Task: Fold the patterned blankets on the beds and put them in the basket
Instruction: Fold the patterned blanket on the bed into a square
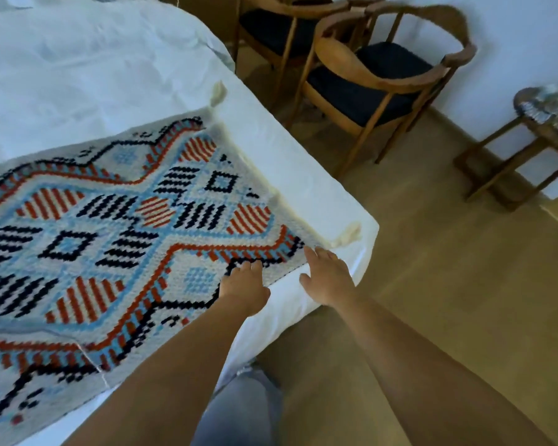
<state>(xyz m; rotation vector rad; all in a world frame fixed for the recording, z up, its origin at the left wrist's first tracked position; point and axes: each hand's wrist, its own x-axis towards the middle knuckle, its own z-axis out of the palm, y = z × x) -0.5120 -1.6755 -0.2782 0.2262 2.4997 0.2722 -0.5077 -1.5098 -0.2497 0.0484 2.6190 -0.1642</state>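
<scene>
A patterned blanket [110, 236] in red, blue, black and cream lies spread flat across the foot of a bed with a white sheet [78, 75]. Cream tassels hang at its right-hand corners. My left hand [244, 284] rests at the blanket's near edge, fingers bent down onto the weave. My right hand [327, 275] hovers with spread, straight fingers just beside the blanket's near right corner, over the white sheet. No basket is in view.
Two wooden armchairs [377, 75] with dark seats stand against the wall to the right of the bed. A small wooden side table [529, 149] with a metal dish stands further right. Tan floor [448, 300] lies between the bed corner and the furniture.
</scene>
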